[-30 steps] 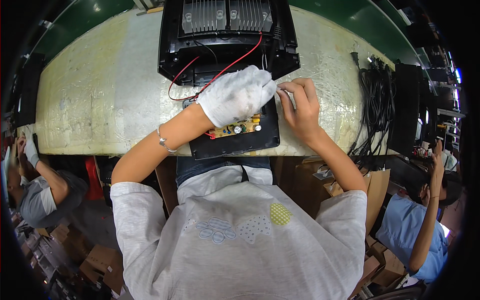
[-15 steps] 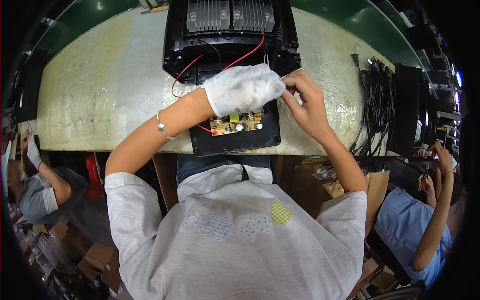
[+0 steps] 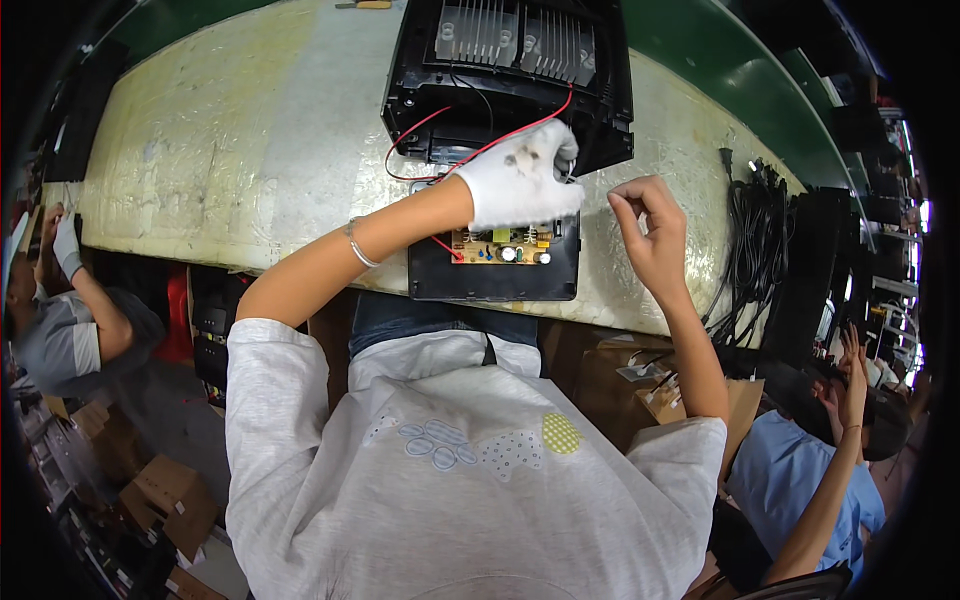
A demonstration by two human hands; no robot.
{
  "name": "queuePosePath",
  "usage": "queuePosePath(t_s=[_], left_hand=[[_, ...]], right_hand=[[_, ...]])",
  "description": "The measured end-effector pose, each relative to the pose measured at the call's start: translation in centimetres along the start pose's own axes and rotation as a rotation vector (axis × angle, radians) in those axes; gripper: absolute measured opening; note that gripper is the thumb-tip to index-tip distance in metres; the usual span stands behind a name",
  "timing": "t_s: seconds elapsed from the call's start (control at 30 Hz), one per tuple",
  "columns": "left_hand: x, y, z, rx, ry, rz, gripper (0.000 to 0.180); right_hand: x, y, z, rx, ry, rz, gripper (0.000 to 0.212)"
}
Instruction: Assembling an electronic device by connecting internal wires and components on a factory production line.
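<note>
My left hand (image 3: pixel 522 180), in a white glove with dark smudges, is over a circuit board (image 3: pixel 500 250). Its fingers are curled closed near the black housing's front edge; what they grip is hidden. My bare right hand (image 3: pixel 655 225) is raised to the right, apart from the left, thumb and forefinger pinched together. Anything between those fingertips is too small to make out. The board lies in a flat black cover (image 3: pixel 490 286) at the table's near edge. Beyond it stands the black housing (image 3: pixel 420 100) with metal heatsink fins (image 3: pixel 560 55). Red wires (image 3: pixel 535 122) link housing and board.
Black cables (image 3: pixel 755 230) lie bundled on the right of the plastic-covered table (image 3: pixel 250 150). A small tool with a wooden-looking handle (image 3: pixel 372 5) sits at the far edge. An open cardboard box (image 3: pixel 665 400) stands below. Co-workers sit left (image 3: pixel 85 335) and right (image 3: pixel 800 470).
My hands, together over the board before, have separated: the right has drawn off to the right. The left glove has turned slightly. The whole view has shifted, with housing and cover now further right.
</note>
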State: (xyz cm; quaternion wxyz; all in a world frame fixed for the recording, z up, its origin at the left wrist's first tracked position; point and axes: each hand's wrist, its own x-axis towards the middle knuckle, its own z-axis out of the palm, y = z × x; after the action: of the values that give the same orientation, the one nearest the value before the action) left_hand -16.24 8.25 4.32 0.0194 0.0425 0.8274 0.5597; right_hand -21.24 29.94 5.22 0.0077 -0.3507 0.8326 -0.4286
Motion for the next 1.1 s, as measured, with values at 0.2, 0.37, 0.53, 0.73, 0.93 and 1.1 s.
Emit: queuePosePath(t_s=[0.2, 0.37, 0.53, 0.73, 0.93, 1.1], left_hand=[[1.1, 0.0, 0.6, 0.029, 0.053, -0.134, 0.047], [0.9, 0.2, 0.8, 0.102, 0.148, -0.053, 0.038], [-5.6, 1.4, 1.6, 0.257, 0.343, 0.319, 0.046], [-16.3, -5.0, -1.3, 0.744, 0.271, 0.625, 0.034], [-18.1, -5.4, -0.4, 0.750, 0.033, 0.801, 0.035], [-17.5, -0.3, -1.6, 0.668, 0.140, 0.918, 0.029]], right_hand=[[2.1, -1.6, -0.1, -0.215, -0.209, -0.200, 0.007], [2.4, -2.3, 0.2, -0.421, -0.242, -0.317, 0.009], [1.8, -4.4, -0.1, -0.705, -0.203, -0.323, 0.016], [4.5, -11.2, 0.7, -0.638, -0.201, -0.803, 0.034], [9.3, -10.9, 8.4, -0.694, -0.565, -0.967, 0.053], [11.0, -11.5, 10.9, -0.610, -0.760, -0.910, 0.024]])
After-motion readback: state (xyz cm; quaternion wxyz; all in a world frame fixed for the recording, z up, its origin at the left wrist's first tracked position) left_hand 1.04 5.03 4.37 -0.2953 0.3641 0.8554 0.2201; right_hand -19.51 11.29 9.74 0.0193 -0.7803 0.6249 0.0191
